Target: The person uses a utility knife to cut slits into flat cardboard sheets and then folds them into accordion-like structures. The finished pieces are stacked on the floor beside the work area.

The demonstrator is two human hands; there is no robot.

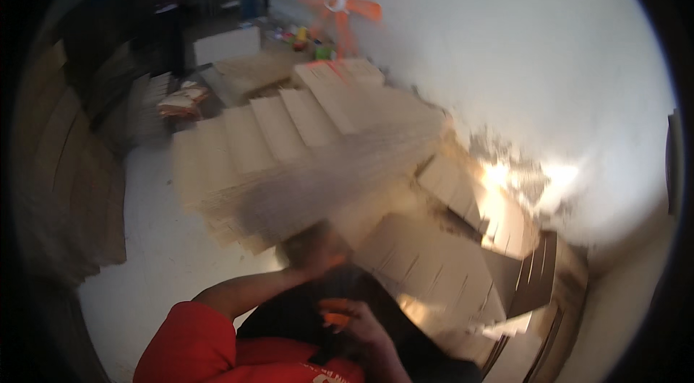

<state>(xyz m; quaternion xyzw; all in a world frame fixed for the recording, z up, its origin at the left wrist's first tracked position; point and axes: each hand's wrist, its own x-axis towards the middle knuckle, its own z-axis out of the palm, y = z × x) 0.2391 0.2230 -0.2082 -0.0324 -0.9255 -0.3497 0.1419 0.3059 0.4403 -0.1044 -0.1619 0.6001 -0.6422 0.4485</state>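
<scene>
The left hand [322, 259] blurs at the near edge of the big cardboard stack [264, 137], which spreads in steps ahead of the person; whether it pinches anything, I cannot tell. The right hand [365, 326], fingers bent, with orange at their tips, is over the black trousers [285, 314]; its grip is unclear too. A second stack [430, 260] lies to the right, and an orange fan [336, 2] stands beyond.

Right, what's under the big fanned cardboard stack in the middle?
Pale floor shows beside the left edge of the fanned cardboard stack. What lies directly beneath is covered from view.
</scene>
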